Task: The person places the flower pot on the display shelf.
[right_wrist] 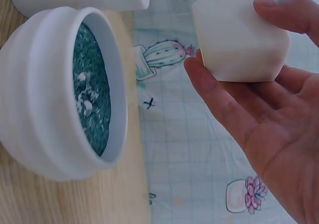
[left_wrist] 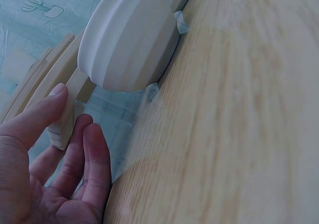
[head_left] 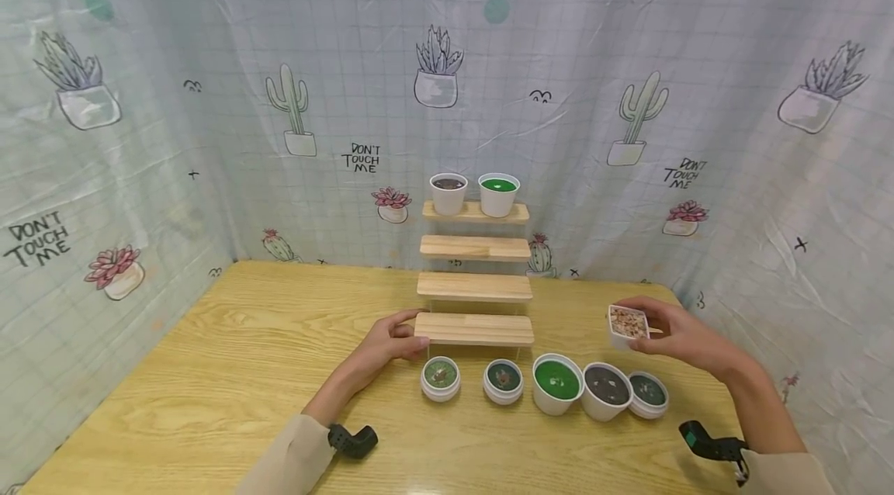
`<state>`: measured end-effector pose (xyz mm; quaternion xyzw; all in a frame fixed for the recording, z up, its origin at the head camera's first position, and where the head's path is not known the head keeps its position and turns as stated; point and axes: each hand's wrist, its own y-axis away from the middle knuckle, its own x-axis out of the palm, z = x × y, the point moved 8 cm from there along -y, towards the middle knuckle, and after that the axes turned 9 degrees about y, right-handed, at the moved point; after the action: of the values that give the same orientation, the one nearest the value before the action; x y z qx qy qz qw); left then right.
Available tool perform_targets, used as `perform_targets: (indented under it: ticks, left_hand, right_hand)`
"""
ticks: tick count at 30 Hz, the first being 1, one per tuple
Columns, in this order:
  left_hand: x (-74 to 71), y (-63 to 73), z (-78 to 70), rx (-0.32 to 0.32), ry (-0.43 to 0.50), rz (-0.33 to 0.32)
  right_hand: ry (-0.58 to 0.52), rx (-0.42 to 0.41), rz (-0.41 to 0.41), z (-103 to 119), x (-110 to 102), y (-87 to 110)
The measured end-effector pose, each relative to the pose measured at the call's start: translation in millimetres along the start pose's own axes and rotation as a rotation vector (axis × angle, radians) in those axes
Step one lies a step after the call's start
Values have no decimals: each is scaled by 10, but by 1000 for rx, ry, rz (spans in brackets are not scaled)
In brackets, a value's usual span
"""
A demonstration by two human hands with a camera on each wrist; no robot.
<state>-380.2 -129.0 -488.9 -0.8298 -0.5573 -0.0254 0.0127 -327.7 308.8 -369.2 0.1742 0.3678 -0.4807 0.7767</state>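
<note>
In the head view my left hand [head_left: 382, 344] grips the left end of the lowest step of a tiered wooden rack [head_left: 475, 330]. The left wrist view shows the thumb on top of the board's end [left_wrist: 62, 129] and the fingers beneath it. Off to the right, my right hand [head_left: 673, 334] holds a small squarish white pot [head_left: 618, 337] filled with pinkish-brown and white bits, raised over the table. Thumb and fingers pinch the white pot [right_wrist: 241, 40] from opposite sides in the right wrist view. A round ribbed pot with dark green filling [head_left: 648, 392] stands nearest below that hand.
Along the rack's front stand a pale green pot [head_left: 440, 375], a dark green pot [head_left: 503, 379], a bright green cup [head_left: 557, 380] and a dark grey cup [head_left: 606, 388]. The top step bears a grey cup [head_left: 448, 196] and a green cup [head_left: 498, 196]. Behind hangs a cactus-print curtain [head_left: 335, 91].
</note>
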Motion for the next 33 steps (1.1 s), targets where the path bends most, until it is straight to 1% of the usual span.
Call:
perform_targets:
  ticks: [9, 15, 20, 24, 30, 33]
  left_hand:
    - [-9, -9, -8, 7, 10, 0]
    - [-12, -10, 7, 3, 9, -4]
    - [-11, -10, 7, 5, -5, -15]
    - [-5, 0, 2, 3, -5, -18]
    - [2, 7, -3, 4, 4, -12]
    - [8, 14, -12, 4, 9, -8]
  right_hand:
    - [-2, -29, -3, 74, 19, -223]
    - [4, 0, 14, 111, 43, -364]
    - [8, 4, 38, 185, 56, -498]
    - [-28, 0, 73, 261, 77, -609]
    - [1, -48, 73, 413, 57, -773]
    - [22, -56, 74, 467, 42, -849]
